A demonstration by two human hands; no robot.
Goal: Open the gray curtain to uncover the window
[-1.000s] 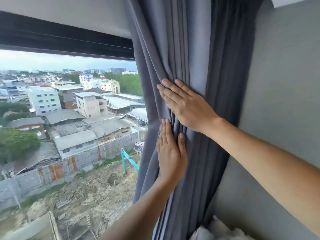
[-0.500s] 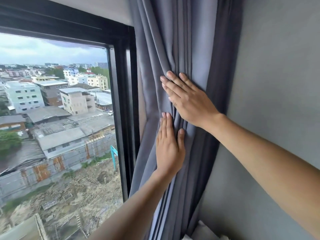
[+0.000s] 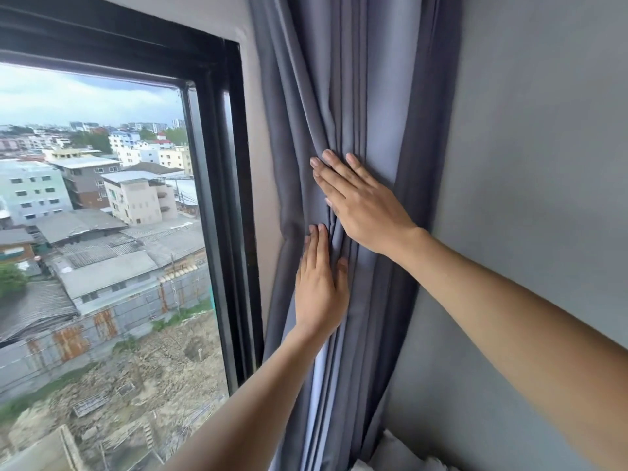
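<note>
The gray curtain [image 3: 356, 96] hangs bunched in tight vertical folds between the window's black frame [image 3: 234, 205] and the gray wall. The window pane [image 3: 102, 232] is uncovered and shows buildings and a dirt lot outside. My right hand [image 3: 360, 205] lies flat on the folds, fingers spread and pointing up-left. Just below it, my left hand [image 3: 321, 283] presses flat against the curtain's left part, fingers together and pointing up. Neither hand has cloth clenched in it.
A plain gray wall [image 3: 543, 164] fills the right side, close behind the curtain. Something white and crumpled [image 3: 401, 457] lies at the bottom right under the curtain's hem. A strip of light wall [image 3: 261, 185] shows between frame and curtain.
The curtain has slid right, off the glass and past the black frame, and is now packed against the wall. Both hands moved right with it, still pressed flat.
</note>
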